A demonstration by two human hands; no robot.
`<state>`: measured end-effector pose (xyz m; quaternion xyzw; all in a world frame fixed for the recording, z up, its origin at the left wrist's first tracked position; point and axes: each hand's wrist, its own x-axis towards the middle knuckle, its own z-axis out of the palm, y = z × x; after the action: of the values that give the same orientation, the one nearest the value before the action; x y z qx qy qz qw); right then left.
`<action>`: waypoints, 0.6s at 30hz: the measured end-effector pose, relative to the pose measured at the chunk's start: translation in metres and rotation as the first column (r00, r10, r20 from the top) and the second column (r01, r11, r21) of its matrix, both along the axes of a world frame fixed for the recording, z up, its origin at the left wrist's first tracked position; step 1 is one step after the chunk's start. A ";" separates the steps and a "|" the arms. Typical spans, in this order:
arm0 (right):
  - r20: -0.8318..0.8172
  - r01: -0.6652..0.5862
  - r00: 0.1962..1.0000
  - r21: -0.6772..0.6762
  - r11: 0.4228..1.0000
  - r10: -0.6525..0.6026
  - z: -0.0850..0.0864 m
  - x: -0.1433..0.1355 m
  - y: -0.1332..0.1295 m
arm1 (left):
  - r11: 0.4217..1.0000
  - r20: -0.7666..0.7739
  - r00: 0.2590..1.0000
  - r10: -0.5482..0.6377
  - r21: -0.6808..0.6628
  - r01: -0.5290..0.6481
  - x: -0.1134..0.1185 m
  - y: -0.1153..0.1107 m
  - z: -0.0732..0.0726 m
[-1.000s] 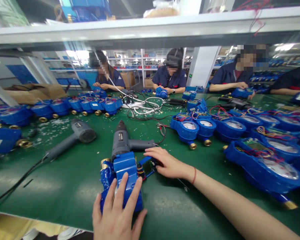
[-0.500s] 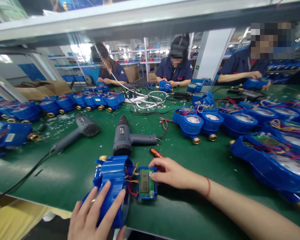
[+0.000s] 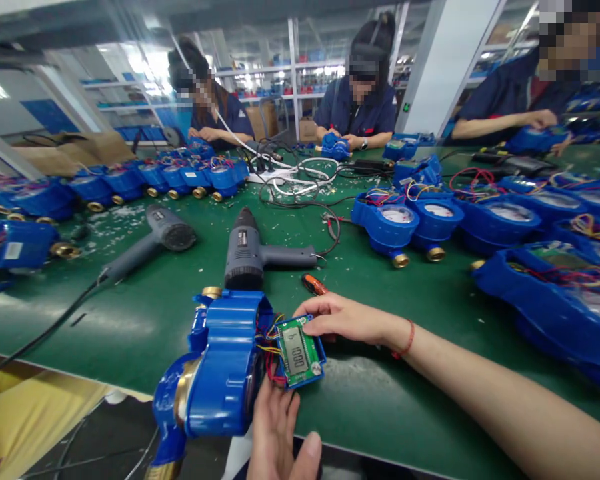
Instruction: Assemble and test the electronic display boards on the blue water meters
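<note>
Blue meter body [image 3: 220, 363] now tipped up at the table's near edge, left hand [image 3: 277, 433] moved beneath it, loosely cupped, right hand [image 3: 345, 320] pinching the wired green display board [image 3: 299, 351] beside it.

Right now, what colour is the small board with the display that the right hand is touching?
Green circuit board, in a blue frame, with a grey display; the head view shows it, the right hand at its top edge.

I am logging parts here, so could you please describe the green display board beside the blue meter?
The green display board is a small circuit board with a grey LCD showing digits, seated in a blue frame. It lies tilted, face up, tied by coloured wires to the blue meter. The right hand pinches its top edge; the left hand is beneath.
</note>
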<state>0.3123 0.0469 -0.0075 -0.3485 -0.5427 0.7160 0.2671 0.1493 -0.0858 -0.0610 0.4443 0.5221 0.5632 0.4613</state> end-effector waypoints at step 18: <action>-0.180 0.205 0.933 -0.442 0.873 -0.310 -0.009 -0.019 -0.037 | 0.988 0.131 0.981 0.141 0.048 -0.148 0.012 0.011 -0.001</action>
<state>0.2931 0.0099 -0.0166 -0.3760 -0.2886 0.8100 0.3453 0.1618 -0.0751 -0.0618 0.3816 0.5060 0.6372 0.4386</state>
